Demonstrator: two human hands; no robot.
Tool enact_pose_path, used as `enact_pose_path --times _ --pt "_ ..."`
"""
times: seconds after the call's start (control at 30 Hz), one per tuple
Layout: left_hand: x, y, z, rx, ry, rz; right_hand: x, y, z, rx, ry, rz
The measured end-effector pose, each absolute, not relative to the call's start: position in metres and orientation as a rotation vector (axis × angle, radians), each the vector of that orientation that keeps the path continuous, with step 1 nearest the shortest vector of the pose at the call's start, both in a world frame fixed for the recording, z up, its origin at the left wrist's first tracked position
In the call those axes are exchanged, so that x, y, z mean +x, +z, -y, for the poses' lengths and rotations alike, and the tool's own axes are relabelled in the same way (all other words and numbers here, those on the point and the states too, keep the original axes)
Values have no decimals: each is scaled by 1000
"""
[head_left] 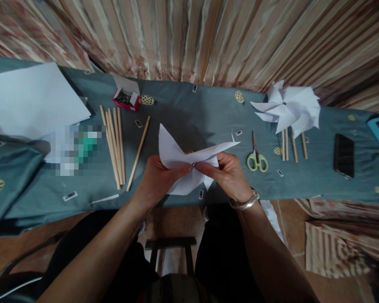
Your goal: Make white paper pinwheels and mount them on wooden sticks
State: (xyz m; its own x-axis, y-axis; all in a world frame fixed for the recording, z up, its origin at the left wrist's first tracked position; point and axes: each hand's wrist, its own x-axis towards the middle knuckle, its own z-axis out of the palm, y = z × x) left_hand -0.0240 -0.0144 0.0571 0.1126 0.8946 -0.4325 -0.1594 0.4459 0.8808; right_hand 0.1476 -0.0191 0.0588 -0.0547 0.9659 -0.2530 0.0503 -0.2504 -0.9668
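A striped curtain [189, 38] hangs behind a long green cloth [189, 103] patterned with yellow pineapples, with brown floor tiles below. In the head view, the folded paper [173, 147] is at the centre, near the cloth's front edge, between the two hands and gripped by both. The left hand [159, 176] pinches it from the left and the right hand [230, 174] from the right, each closed narrowly, the two thumbs meeting at a small shiny pin [193, 164] in its middle. Pointed corners of the paper stand out above the fingers, and part of it shows below them. A silver bracelet [244, 205] circles the right wrist. Just beyond the right hand lie green-handled scissors [255, 155], points away from the person; farther right are overlapping white pinwheels [284, 111] with stick ends showing beneath, then a dark phone [344, 155]. Left of the hands lie a lone stick [139, 153] and a group of sticks [115, 147], an open red box [134, 103] of small dark pieces, and white sheets [31, 97]. Small black-and-white labels [70, 196] dot the cloth, their lettering too small to read; a pixelated patch hides any writing near the sheets.
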Motion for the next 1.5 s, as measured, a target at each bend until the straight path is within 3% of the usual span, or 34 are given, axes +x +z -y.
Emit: enact_pose_path --times 0.63,1.3,1.5 --pt "-22 57 13 697 922 -1152 148 63 19 -1344 1566 1092" --pt "-27 60 15 747 841 -1100 147 60 22 -1432 1404 1232" --pt "-43 64 -1 878 1059 -1121 162 66 21 -1393 1290 1199"
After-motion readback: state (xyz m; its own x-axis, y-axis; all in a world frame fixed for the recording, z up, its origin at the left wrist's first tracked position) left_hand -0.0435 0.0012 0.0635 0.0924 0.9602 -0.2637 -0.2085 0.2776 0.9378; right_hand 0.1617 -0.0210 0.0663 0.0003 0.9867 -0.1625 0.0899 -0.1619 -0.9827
